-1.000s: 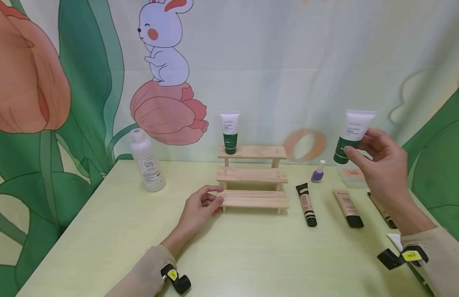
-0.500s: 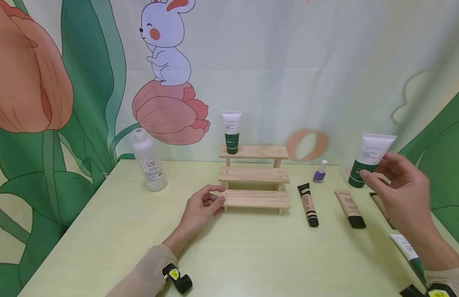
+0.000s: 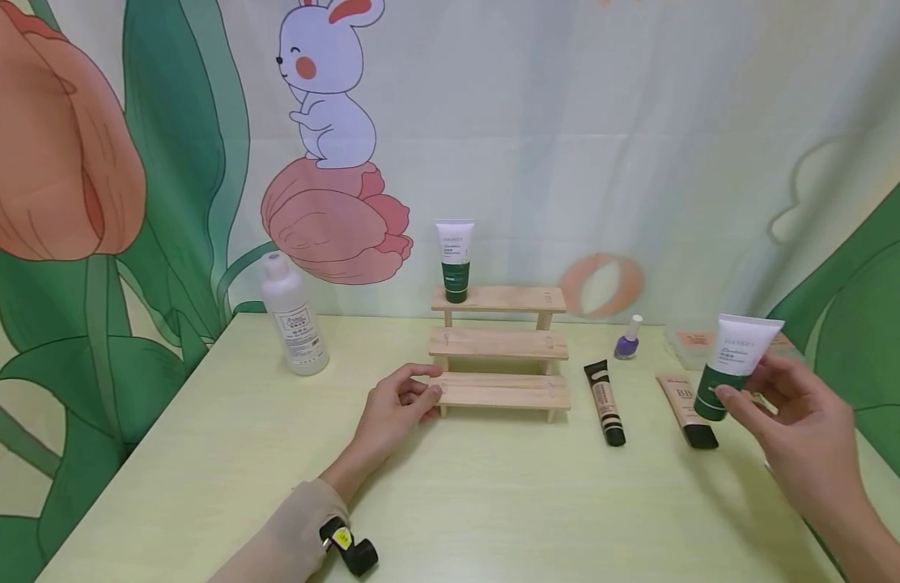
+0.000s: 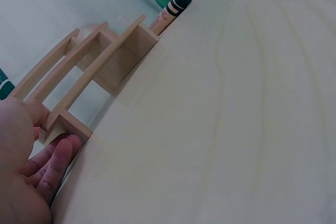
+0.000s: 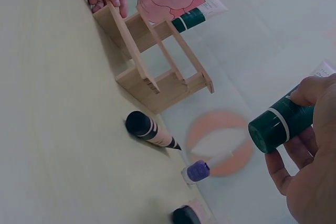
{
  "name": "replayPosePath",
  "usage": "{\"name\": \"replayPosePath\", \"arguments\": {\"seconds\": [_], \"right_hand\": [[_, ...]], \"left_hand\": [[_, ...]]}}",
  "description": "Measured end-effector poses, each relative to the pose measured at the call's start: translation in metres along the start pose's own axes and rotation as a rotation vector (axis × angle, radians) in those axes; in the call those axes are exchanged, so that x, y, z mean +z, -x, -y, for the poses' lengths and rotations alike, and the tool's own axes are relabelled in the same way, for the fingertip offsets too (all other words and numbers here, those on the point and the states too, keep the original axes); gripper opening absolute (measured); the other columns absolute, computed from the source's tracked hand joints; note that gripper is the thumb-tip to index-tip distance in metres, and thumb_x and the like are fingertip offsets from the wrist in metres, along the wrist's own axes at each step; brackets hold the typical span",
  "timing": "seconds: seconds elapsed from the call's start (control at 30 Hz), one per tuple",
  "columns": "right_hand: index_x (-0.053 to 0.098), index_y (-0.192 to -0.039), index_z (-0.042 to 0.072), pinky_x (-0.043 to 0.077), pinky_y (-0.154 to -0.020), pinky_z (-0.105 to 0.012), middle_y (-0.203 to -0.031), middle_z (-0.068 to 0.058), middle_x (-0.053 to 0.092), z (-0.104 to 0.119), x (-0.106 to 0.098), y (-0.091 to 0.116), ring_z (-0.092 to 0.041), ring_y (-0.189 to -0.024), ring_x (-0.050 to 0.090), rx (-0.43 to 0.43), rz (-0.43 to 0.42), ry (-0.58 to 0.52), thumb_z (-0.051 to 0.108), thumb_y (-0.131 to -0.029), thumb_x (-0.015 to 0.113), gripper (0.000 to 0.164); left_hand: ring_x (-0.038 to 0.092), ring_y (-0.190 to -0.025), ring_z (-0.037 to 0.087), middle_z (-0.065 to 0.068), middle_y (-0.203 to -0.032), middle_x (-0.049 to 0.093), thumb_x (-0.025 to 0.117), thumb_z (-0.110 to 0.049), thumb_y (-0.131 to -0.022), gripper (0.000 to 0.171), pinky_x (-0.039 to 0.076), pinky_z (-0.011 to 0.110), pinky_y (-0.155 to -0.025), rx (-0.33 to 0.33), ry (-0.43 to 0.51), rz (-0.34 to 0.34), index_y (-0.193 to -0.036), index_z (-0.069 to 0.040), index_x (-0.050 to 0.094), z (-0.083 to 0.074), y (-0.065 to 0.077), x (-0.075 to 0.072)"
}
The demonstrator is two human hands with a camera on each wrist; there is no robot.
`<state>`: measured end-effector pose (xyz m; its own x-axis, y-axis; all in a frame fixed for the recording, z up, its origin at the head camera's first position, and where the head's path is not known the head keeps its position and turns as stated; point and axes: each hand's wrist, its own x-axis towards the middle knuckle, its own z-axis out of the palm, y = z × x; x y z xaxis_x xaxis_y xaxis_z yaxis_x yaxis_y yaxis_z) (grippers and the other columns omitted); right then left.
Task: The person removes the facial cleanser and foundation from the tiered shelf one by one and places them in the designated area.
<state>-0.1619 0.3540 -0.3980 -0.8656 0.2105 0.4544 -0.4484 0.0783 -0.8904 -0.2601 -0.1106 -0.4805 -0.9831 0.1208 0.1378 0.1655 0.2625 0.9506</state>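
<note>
One white-and-green plastic tube (image 3: 737, 356), pinched by right hand (image 3: 807, 425), sank lower, unshelved; left hand (image 3: 392, 409) gripped pale three-tier wooden stand (image 3: 501, 394).

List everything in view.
Wooden stand: 1, tan, centre
Squeeze tubes: 2, green/white; stand top, right hand
BB tube: 1, beige/black, right
Slim tube: 1, beige/black, beside stand
Nail polish: 1, purple, back right
Bottle: 1, white, back left
Case: 1, pale/orange, back right
Table: 1, yellowish, underneath
Backdrop: 1, pale floral, behind
Behind right forearm: too hidden
Wrist camera: 1, black, left wrist
Sleeve: 1, beige, left arm
Left hand: 1, bare, gripping stand
Right hand: 1, bare, holding tube
</note>
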Motion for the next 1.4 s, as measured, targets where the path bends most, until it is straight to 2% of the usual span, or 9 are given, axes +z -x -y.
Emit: {"name": "replayPosePath", "arguments": {"seconds": [0.07, 0.27, 0.5, 0.63, 0.83, 0.93, 1.1, 1.27, 1.4], "right_hand": [[0.072, -0.136, 0.004, 0.058, -0.088, -0.011, -0.118, 0.005, 0.077, -0.002, -0.004, 0.005, -0.005, -0.101, 0.072, 0.022, -0.004, 0.045, -0.021, -0.093, 0.077, 0.050], [0.071, -0.136, 0.017, 0.055, -0.083, -0.007, -0.116, 0.014, 0.074, -0.008, -0.013, 0.024, 0.001, -0.098, 0.068, 0.093, -0.018, 0.288, -0.008, -0.098, 0.081, 0.047], [0.070, -0.136, 0.013, 0.056, -0.084, -0.008, -0.119, 0.014, 0.074, -0.020, -0.020, 0.045, 0.001, -0.104, 0.070, 0.162, -0.012, 0.231, -0.007, -0.097, 0.082, 0.046], [0.069, -0.137, 0.015, 0.055, -0.084, -0.007, -0.115, 0.020, 0.074, -0.023, -0.023, 0.053, 0.003, -0.101, 0.068, 0.223, -0.019, 0.344, -0.001, -0.098, 0.085, 0.046], [0.063, -0.143, 0.005, 0.056, -0.078, -0.008, -0.107, 0.030, 0.067, -0.024, -0.024, 0.062, 0.012, -0.094, 0.065, 0.306, -0.013, 0.586, 0.017, -0.102, 0.085, 0.048], [0.059, -0.146, -0.002, 0.056, -0.077, -0.009, -0.106, 0.033, 0.063, -0.026, -0.025, 0.066, 0.014, -0.093, 0.063, 0.352, -0.019, 0.623, 0.022, -0.103, 0.085, 0.056], [0.055, -0.151, -0.005, 0.057, -0.073, -0.012, -0.107, 0.036, 0.057, -0.030, -0.026, 0.074, 0.011, -0.090, 0.061, 0.415, -0.023, 0.644, 0.025, -0.104, 0.083, 0.062], [0.057, -0.150, -0.006, 0.059, -0.071, -0.014, -0.106, 0.031, 0.060, -0.031, -0.025, 0.077, 0.008, -0.088, 0.060, 0.486, -0.028, 0.654, 0.024, -0.102, 0.085, 0.063], [0.057, -0.152, -0.005, 0.060, -0.071, -0.017, -0.113, 0.010, 0.070, -0.031, -0.021, 0.075, 0.004, -0.086, 0.061, 0.574, -0.040, 0.681, 0.023, -0.100, 0.088, 0.066]], "left_hand": [[0.077, -0.081, 0.019, 0.007, -0.098, 0.079, 0.078, -0.018, -0.108, 0.027, 0.061, 0.025, -0.073, 0.001, 0.001, 0.000, -0.135, -0.017, 0.076, 0.000, 0.000, 0.000], [0.077, -0.082, 0.020, 0.007, -0.098, 0.079, 0.077, -0.018, -0.108, 0.027, 0.062, 0.026, -0.074, 0.010, 0.001, -0.001, -0.134, -0.017, 0.076, -0.001, 0.000, 0.000], [0.077, -0.082, 0.020, 0.007, -0.099, 0.079, 0.078, -0.017, -0.108, 0.027, 0.062, 0.026, -0.075, -0.005, 0.003, 0.000, -0.134, -0.018, 0.076, -0.001, 0.001, 0.001], [0.077, -0.082, 0.020, 0.007, -0.099, 0.079, 0.078, -0.017, -0.107, 0.027, 0.062, 0.026, -0.075, -0.009, 0.001, -0.001, -0.134, -0.018, 0.076, -0.001, 0.001, 0.001], [0.077, -0.082, 0.021, 0.007, -0.099, 0.079, 0.078, -0.017, -0.107, 0.027, 0.062, 0.026, -0.074, -0.003, 0.006, -0.001, -0.134, -0.017, 0.076, -0.002, 0.001, 0.001], [0.077, -0.082, 0.020, 0.007, -0.098, 0.079, 0.078, -0.016, -0.107, 0.027, 0.062, 0.025, -0.074, -0.002, 0.005, -0.003, -0.134, -0.018, 0.076, -0.001, 0.001, 0.001], [0.076, -0.082, 0.020, 0.007, -0.099, 0.079, 0.078, -0.016, -0.107, 0.027, 0.062, 0.025, -0.074, 0.003, 0.004, 0.001, -0.134, -0.017, 0.076, -0.001, 0.001, 0.001], [0.075, -0.081, 0.020, 0.007, -0.098, 0.079, 0.078, -0.017, -0.107, 0.027, 0.060, 0.025, -0.073, 0.010, 0.000, -0.001, -0.134, -0.016, 0.076, -0.001, 0.001, 0.002], [0.075, -0.081, 0.020, 0.007, -0.098, 0.079, 0.078, -0.016, -0.107, 0.027, 0.060, 0.025, -0.073, 0.010, -0.001, -0.005, -0.134, -0.016, 0.076, 0.000, 0.001, 0.001]]}}
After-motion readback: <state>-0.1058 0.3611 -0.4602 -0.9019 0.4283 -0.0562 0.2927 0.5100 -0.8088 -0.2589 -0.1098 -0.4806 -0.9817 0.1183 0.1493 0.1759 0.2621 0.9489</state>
